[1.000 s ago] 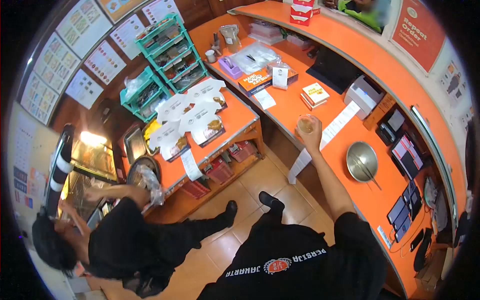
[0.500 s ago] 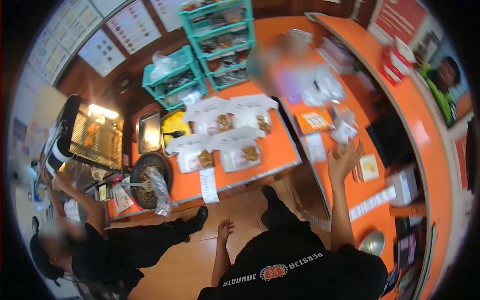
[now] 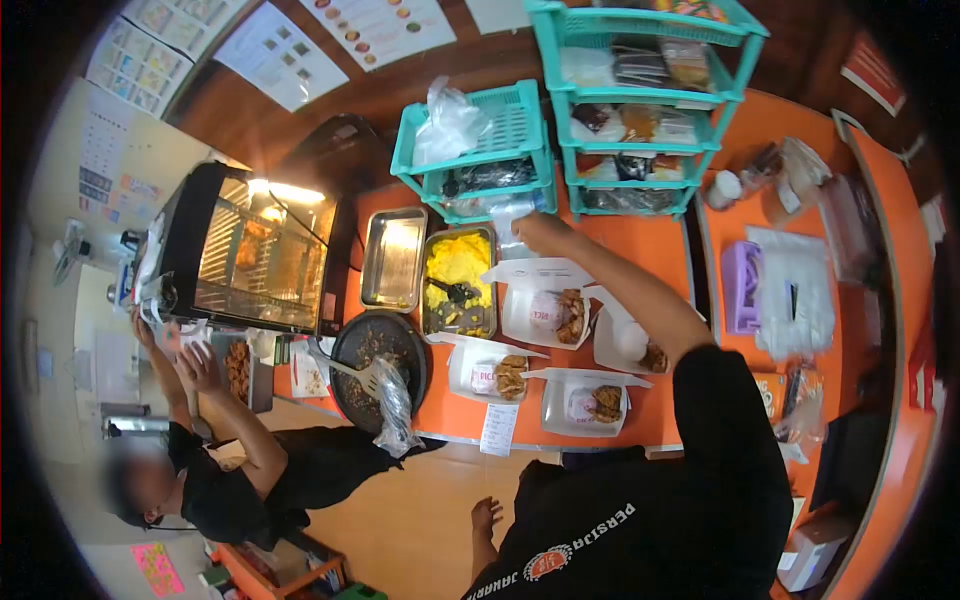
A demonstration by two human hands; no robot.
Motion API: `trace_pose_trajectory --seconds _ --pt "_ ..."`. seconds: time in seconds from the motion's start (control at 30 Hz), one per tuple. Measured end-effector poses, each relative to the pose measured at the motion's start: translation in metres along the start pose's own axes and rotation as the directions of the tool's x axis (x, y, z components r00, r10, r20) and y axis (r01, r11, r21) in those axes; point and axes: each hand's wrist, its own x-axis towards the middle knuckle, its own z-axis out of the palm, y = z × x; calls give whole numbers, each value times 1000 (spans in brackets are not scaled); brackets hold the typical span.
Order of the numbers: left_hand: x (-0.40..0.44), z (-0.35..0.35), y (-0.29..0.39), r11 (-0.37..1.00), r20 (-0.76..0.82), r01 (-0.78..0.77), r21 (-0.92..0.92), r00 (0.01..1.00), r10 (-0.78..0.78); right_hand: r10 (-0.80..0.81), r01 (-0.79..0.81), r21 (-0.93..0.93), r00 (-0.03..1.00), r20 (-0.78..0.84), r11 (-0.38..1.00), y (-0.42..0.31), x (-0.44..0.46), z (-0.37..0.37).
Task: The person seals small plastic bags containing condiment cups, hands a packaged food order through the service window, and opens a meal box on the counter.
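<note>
My right arm stretches across the counter, and my right hand [image 3: 541,233] is at the front of the small teal basket [image 3: 470,140], fingers closed on clear plastic [image 3: 508,222]. Under and beside that arm are several open white boxes with fried chicken and wrapped rice: a rear box [image 3: 545,338], one partly behind my forearm [image 3: 612,342], a front left box [image 3: 462,375] and a front right box [image 3: 560,412]. Low by my body, my left hand [image 3: 486,517] hangs with fingers loosely curled and apart, holding nothing.
Left of the boxes are a tray of yellow food [image 3: 460,270], a bare metal tray [image 3: 392,262] and a dark round pan [image 3: 350,350] with a spatula. A co-worker [image 3: 240,470] reaches towards the heated display case [image 3: 265,250]. Taller teal baskets [image 3: 640,110] stand behind.
My right hand has moved from the right-hand counter to the small teal baskets. The view has turned and come closer to the boxes. My left hand still hangs low.
</note>
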Motion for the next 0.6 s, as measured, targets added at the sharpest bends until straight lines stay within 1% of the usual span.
trace_pose_trajectory --seconds 0.03,0.07,0.1,0.13,0.17,0.2,0.23,0.27,0.3,0.33,0.37,0.43,0.47,0.5,0.57,0.6 --pt "-9 13 9 990 -52 -111 -82 993 107 -1 1 6 1000 24 1000 19 18 16" --pt "-21 28 20 990 -64 -98 -106 994 91 -72 91 -169 991 113 981 39 35 27" --pt "-23 41 20 990 -65 -77 -120 995 70 -130 196 -327 968 213 925 47 44 30" --pt "-25 53 17 989 -33 -16 -150 999 11 -154 266 -442 949 274 856 54 51 38" --pt "-27 62 15 983 -1 44 -177 999 -45 -159 280 -432 942 295 857 58 58 48" --pt "-19 68 -1 986 49 84 -141 996 -78 -83 173 -427 972 221 887 60 62 57" --pt "-9 72 -8 984 46 105 -147 994 -99 2 59 -414 989 146 908 64 66 69" --pt "-4 70 -15 993 58 105 -62 993 -101 10 59 -404 986 167 913 73 72 80" --pt "-10 64 -23 994 74 109 31 991 -111 -103 203 -465 967 232 862 84 76 90" --pt "-28 62 -4 984 48 177 19 983 -178 -207 340 -509 931 300 791 94 74 101" --pt "-30 58 2 980 47 194 34 980 -196 -192 329 -499 932 307 801 94 74 101" --pt "-25 52 10 975 6 211 64 977 -212 -292 445 -426 878 378 787 82 76 77" --pt "-31 54 25 979 -25 189 74 982 -188 -308 485 -410 850 427 772 79 72 69" --pt "-31 55 33 979 -30 189 73 982 -188 -311 487 -407 850 425 773 77 70 66" --pt "-32 55 48 996 -24 87 -2 996 -87 -282 494 -398 830 482 773 70 69 62" --pt "-33 57 53 998 -20 56 -9 998 -56 -287 498 -398 828 481 771 67 67 57"
